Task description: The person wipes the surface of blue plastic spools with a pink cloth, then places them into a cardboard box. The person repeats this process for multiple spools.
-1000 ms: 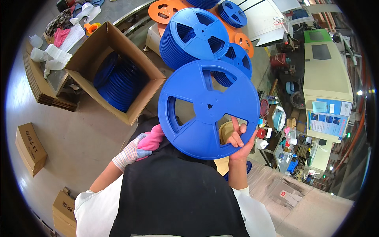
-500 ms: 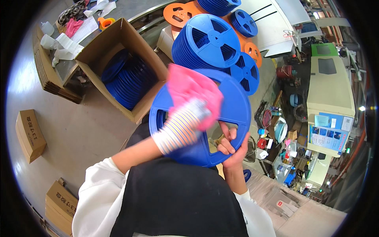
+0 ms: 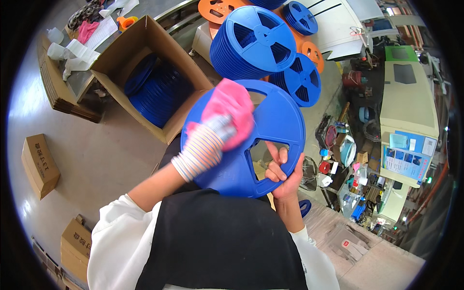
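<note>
A blue plastic reel with cut-out windows is held up in front of my chest. My left hand, in a striped knitted glove with a grey palm, presses a bunched pink cloth on the reel's face, left of its centre. The glove and cloth hide that part of the reel. Bare, my right hand grips the reel at its lower right rim. Its fingers reach through one window, and the thumb lies along the outer edge.
An open cardboard box at the left holds several dark blue reels. Beyond stands a stack of blue reels, with orange reels around it. Closed boxes sit on the floor at far left. Cluttered equipment fills the right.
My left hand has swept the pink cloth leftward across the reel's face, uncovering more of its right side. My right hand keeps its hold on the rim.
</note>
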Available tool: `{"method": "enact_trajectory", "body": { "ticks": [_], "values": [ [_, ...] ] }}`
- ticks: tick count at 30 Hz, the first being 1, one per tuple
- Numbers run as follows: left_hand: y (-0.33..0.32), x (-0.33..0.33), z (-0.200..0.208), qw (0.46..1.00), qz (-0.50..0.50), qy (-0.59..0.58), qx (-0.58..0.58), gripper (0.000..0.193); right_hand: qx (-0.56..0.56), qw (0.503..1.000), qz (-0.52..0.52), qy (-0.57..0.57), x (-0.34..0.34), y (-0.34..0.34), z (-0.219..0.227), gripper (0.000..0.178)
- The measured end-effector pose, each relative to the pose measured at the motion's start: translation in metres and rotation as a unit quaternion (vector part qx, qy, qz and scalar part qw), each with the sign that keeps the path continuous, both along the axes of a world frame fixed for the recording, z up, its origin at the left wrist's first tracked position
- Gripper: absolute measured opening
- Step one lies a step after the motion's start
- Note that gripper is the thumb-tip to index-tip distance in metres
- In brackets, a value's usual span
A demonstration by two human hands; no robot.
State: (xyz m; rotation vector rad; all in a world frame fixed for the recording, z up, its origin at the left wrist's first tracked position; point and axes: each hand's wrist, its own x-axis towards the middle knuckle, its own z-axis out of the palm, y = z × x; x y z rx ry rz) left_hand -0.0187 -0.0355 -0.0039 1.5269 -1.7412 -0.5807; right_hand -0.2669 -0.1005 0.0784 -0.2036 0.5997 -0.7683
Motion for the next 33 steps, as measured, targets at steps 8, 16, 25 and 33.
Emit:
{"method": "enact_trajectory", "body": {
  "ticks": [8,16,25,33],
  "values": [
    [0.0,0.03,-0.058,0.995,0.067,-0.006,0.074,0.045,-0.005,1.0,0.0,0.002,-0.008,0.002,-0.007,0.052],
    [0.04,-0.044,-0.005,0.94,-0.323,-0.019,-0.104,0.051,0.071,0.986,-0.1,0.116,-0.011,0.001,-0.028,0.056],
    [0.02,-0.03,-0.02,0.969,-0.209,-0.125,0.031,0.051,0.126,0.982,-0.095,0.107,-0.012,-0.012,-0.03,0.058],
    [0.002,-0.013,-0.016,0.976,-0.158,-0.152,0.015,0.048,0.127,0.982,-0.095,0.105,-0.015,-0.006,-0.03,0.062]
  ]
}}
